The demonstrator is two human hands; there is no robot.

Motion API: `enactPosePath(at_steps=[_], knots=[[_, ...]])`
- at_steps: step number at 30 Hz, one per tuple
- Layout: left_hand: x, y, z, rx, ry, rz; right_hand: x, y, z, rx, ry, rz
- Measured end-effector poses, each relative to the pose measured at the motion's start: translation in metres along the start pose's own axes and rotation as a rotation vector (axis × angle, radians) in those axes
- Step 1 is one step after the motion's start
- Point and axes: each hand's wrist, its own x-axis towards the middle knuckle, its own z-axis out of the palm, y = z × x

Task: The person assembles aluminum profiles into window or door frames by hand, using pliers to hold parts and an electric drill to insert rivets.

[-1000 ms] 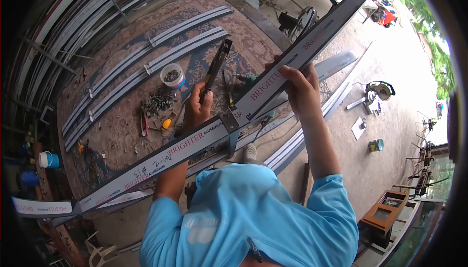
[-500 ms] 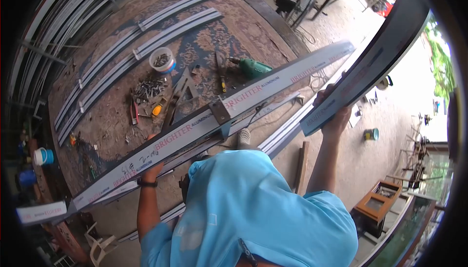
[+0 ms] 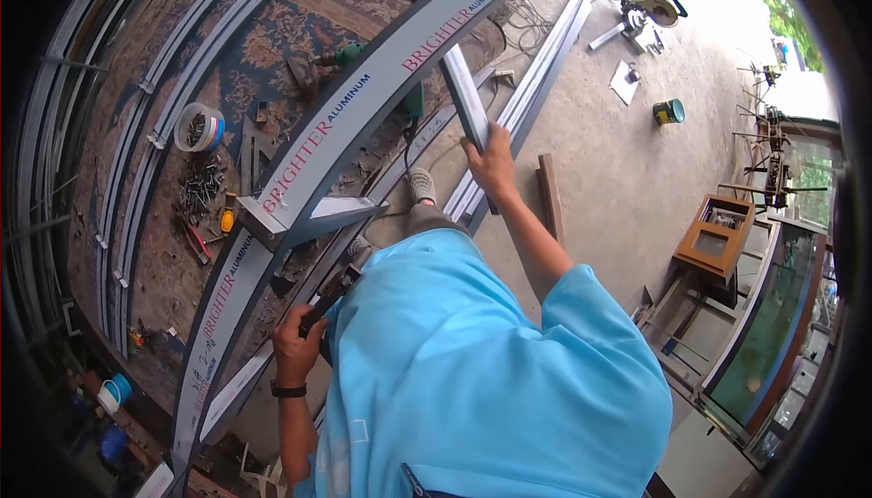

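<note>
My right hand [image 3: 491,166] is closed around the lower end of a short aluminium profile [image 3: 465,96], which slants up behind a long one. This long aluminium profile [image 3: 318,139], covered in film printed "BRIGHTER ALUMINUM", crosses the view and has a corner joint [image 3: 265,222] partway along. A shorter crosspiece [image 3: 343,207] meets it near that joint. At my left hip, my left hand [image 3: 298,348] is wrapped round a dark handle-like object [image 3: 320,309]; its kind is not clear. The left hand is apart from the profiles.
On the carpet-covered table [image 3: 300,7] are a tub of screws [image 3: 199,127], loose screws [image 3: 202,184], red pliers [image 3: 196,242], a green drill [image 3: 345,54] and more profiles [image 3: 213,62]. A circular saw [image 3: 652,12], green can [image 3: 668,112] and wooden bar [image 3: 550,198] are on the floor.
My right hand has come down and left, bringing its raised profile down to the long one. My left hand has left the long profile and closed on the dark object at my hip.
</note>
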Motion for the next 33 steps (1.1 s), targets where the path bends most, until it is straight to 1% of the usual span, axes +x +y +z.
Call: enactPosePath(at_steps=[1, 2, 5, 6, 7, 9, 10, 13, 15, 17, 19, 21, 22, 23, 25, 27, 28, 29, 31, 33], knots=[[0.006, 0.006, 0.004, -0.021, 0.012, 0.042, 0.024, -0.011, 0.009, -0.038, -0.042, -0.070], [0.013, 0.012, 0.007, -0.041, 0.020, 0.082, 0.047, -0.018, 0.024, -0.044, -0.033, -0.125], [0.042, 0.026, 0.024, 0.037, -0.074, 0.071, 0.113, -0.044, 0.061, -0.084, 0.009, -0.255], [0.051, 0.038, 0.032, 0.079, 0.007, 0.168, 0.134, -0.051, 0.072, -0.109, -0.020, -0.240], [0.052, 0.043, 0.035, 0.057, -0.010, 0.137, 0.149, -0.055, 0.081, -0.134, -0.047, -0.220], [0.060, 0.047, 0.037, 0.021, -0.049, 0.093, 0.178, -0.065, 0.091, -0.132, -0.053, -0.259], [0.064, 0.048, 0.039, -0.006, -0.048, 0.137, 0.187, -0.065, 0.092, -0.134, -0.051, -0.274], [0.077, 0.059, 0.052, -0.115, -0.176, 0.120, 0.197, -0.060, 0.086, -0.069, 0.176, -0.320], [0.092, 0.075, 0.066, -0.079, -0.248, 0.095, 0.178, -0.041, 0.071, 0.136, 0.367, -0.224], [0.112, 0.083, 0.086, -0.075, -0.260, 0.194, 0.149, -0.004, 0.051, 0.315, 0.579, -0.117], [0.131, 0.095, 0.099, -0.118, -0.401, 0.049, 0.098, 0.070, 0.073, 0.422, 0.560, 0.297], [0.142, 0.084, 0.121, -0.078, -0.455, 0.036, 0.037, 0.152, 0.120, 0.354, 0.443, 0.688], [0.144, 0.075, 0.131, -0.054, -0.480, 0.025, 0.002, 0.190, 0.149, 0.301, 0.327, 0.785], [0.146, 0.067, 0.143, -0.041, -0.521, -0.064, -0.025, 0.222, 0.178, 0.256, 0.204, 0.872], [0.147, 0.039, 0.170, -0.034, -0.557, -0.132, -0.063, 0.264, 0.229, 0.246, 0.022, 1.004], [0.155, 0.034, 0.196, 0.015, -0.607, -0.202, -0.081, 0.297, 0.278, 0.303, -0.042, 1.092], [0.156, 0.025, 0.210, 0.004, -0.598, -0.263, -0.086, 0.313, 0.305, 0.332, -0.080, 1.129], [0.156, 0.001, 0.219, 0.019, -0.606, -0.242, -0.086, 0.331, 0.330, 0.333, -0.094, 1.127], [0.159, -0.019, 0.238, 0.069, -0.629, -0.314, -0.081, 0.367, 0.382, 0.334, -0.127, 1.106], [0.163, -0.041, 0.252, 0.153, -0.644, -0.314, -0.078, 0.405, 0.433, 0.280, -0.122, 1.006]])
